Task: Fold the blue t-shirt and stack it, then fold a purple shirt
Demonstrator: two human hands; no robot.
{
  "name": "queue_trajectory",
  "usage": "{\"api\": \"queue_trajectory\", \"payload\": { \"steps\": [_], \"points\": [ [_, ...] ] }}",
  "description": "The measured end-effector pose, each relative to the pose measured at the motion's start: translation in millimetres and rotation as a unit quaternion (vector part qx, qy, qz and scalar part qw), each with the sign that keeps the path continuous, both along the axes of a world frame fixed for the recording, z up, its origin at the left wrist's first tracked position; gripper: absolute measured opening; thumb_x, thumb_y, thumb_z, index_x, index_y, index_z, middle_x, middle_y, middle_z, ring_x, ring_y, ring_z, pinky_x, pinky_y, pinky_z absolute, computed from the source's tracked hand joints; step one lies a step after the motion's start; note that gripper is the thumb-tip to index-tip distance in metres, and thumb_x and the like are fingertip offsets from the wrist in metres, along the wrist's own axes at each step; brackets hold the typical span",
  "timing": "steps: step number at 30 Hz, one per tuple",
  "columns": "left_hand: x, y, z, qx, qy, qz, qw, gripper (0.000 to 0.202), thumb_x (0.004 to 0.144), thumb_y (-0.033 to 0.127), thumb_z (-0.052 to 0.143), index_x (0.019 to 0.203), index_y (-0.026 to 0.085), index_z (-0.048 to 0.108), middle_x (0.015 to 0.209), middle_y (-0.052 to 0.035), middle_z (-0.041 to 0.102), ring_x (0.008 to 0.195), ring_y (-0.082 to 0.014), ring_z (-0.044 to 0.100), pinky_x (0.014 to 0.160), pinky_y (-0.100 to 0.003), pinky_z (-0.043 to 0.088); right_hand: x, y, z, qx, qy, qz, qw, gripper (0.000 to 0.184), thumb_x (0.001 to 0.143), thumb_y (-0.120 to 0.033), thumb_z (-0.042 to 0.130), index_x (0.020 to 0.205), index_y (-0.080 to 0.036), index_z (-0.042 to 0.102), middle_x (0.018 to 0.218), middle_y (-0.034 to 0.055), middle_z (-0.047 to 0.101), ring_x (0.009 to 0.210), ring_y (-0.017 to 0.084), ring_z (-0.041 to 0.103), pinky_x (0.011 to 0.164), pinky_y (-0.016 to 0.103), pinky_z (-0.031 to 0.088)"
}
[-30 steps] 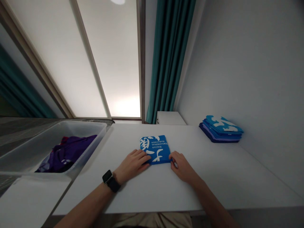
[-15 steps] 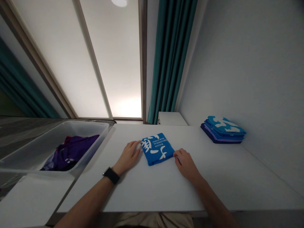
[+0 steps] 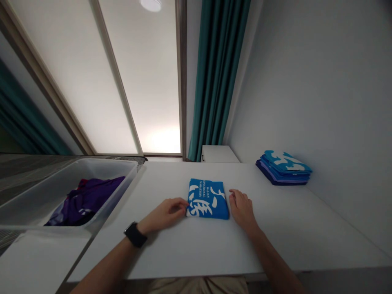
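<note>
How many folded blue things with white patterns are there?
2 in view: a folded blue cloth between the left hand and right hand, and the top cloth on the stack. The stack may hide more.

A bright blue cloth (image 3: 208, 199) lay flat, folded into a compact, nearly square packet, just below and slightly right of the middle of the frame. Bold white brush-like marks spread over its top face, with small white lettering, including "DALIAN" and "MARATHON", turned sideways. Its lower edge ran almost level, and its right edge leaned slightly, lower end rightward
</note>
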State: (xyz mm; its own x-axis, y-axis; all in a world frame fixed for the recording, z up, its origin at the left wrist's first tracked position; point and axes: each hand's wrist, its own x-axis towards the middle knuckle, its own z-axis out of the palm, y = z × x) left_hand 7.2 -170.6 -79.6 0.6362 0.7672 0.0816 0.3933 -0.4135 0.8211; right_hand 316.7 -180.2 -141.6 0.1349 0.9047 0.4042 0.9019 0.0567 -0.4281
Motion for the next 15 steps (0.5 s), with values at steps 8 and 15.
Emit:
{"api": "queue_trajectory", "payload": {
  "steps": [8, 15],
  "points": [
    [7.1, -3.3, -14.6, 0.202, 0.030, 0.119, 0.972, 0.028, 0.095, 0.028, 0.042, 0.111, 0.018, 0.063, 0.101, -0.0083, 0.067, 0.094, -0.0196, 0.062, 0.087, -0.035, 0.049, -5.0, -4.2, 3.4, -0.021, 0.047, 0.057, 0.997, 0.032, 0.096, -0.030, 0.035, 0.116, -0.022, 0.058, 0.109, 0.0068, 0.068, 0.104, 0.024, 0.056, 0.090, 0.042, 0.038],
    [-3.3, 42.2, -42.2, 0.189, 0.075, 0.189, 0.961, 0.040, 0.089, 0.024, 0.043, 0.126, 0.017, 0.055, 0.098, -0.0079, 0.068, 0.091, -0.0210, 0.060, 0.089, -0.040, 0.046, -7.7, -0.8, 2.6, -0.036, 0.036, 0.098, 0.994, 0.037, 0.097, -0.030, 0.032, 0.121, -0.023, 0.059, 0.119, 0.0070, 0.066, 0.111, 0.022, 0.055, 0.095, 0.041, 0.038]
  ]
}}
